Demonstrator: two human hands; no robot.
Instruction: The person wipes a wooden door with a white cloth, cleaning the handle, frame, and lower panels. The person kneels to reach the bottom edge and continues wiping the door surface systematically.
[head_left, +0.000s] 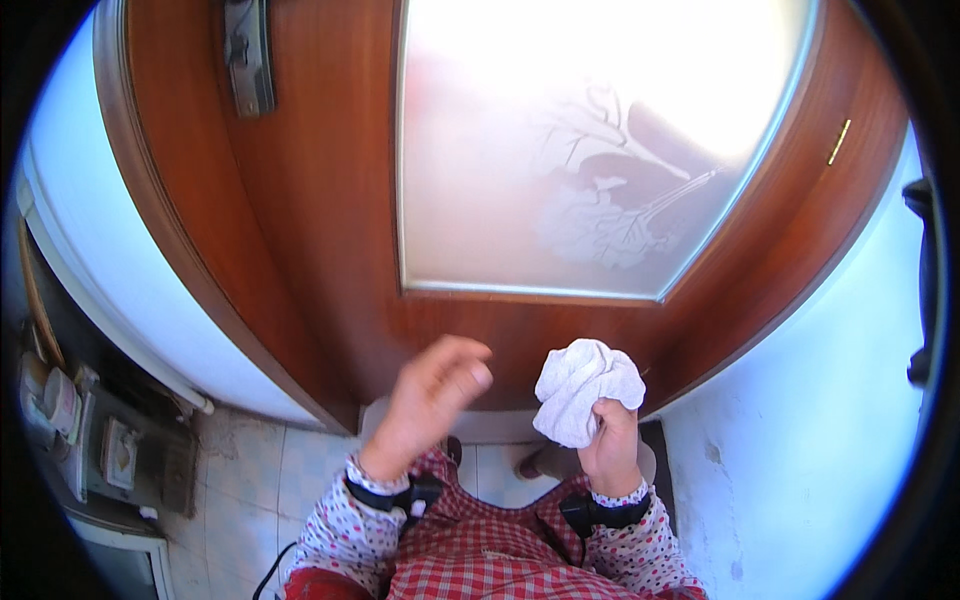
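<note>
A crumpled white cloth (581, 390) is gripped in my right hand (613, 446), with the thumb pressed on its lower edge. To the left of it, my left hand (435, 401) is raised with nothing in it, its fingers slightly bent and a little blurred. Both hands are in front of the lower part of a brown wooden door (330, 225). Set in the door is a frosted glass pane (487, 195) with an etched tree pattern. A metal handle plate (251, 67) is on the door's upper left.
A brass hinge (838, 142) marks the door's right side, beside a pale wall (780, 420). At the lower left, containers (61, 401) stand on a dark shelf unit (94, 442) over the tiled floor (240, 480). A black cable (271, 574) runs by my left sleeve.
</note>
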